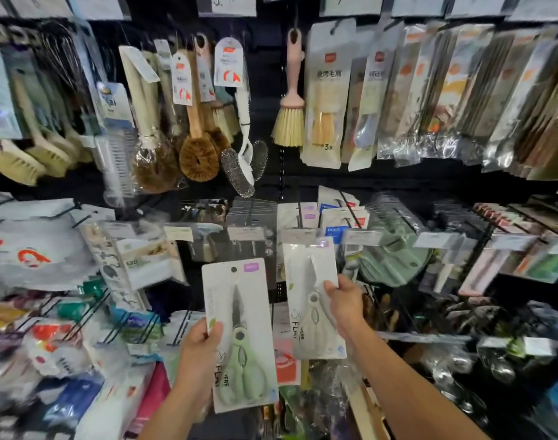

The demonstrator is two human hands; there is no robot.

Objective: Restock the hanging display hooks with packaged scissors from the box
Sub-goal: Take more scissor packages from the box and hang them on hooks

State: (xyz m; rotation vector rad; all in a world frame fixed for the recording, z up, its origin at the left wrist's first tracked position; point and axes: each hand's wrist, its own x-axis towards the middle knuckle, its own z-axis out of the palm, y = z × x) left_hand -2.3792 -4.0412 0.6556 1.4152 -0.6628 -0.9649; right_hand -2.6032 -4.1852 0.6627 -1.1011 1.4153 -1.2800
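Just below the centre of the frame, the left hand (198, 347) grips the green-handled scissors pack (242, 335) by its left edge, thumb across the front and the other fingers hidden behind the card. The pack stands upright, clear of any hook. Right of it and a little higher, the right hand (344, 303) pinches the right edge of the white-handled scissors pack (309, 300). The top of this pack reaches up to a price label (298, 235) at the front of a display hook (299, 214). Whether this pack is threaded on the hook I cannot tell. Across the upper frame hang scrubbing brushes, among them a pink-handled brush (292, 100) at upper centre and a round brown brush (198, 154) left of it.
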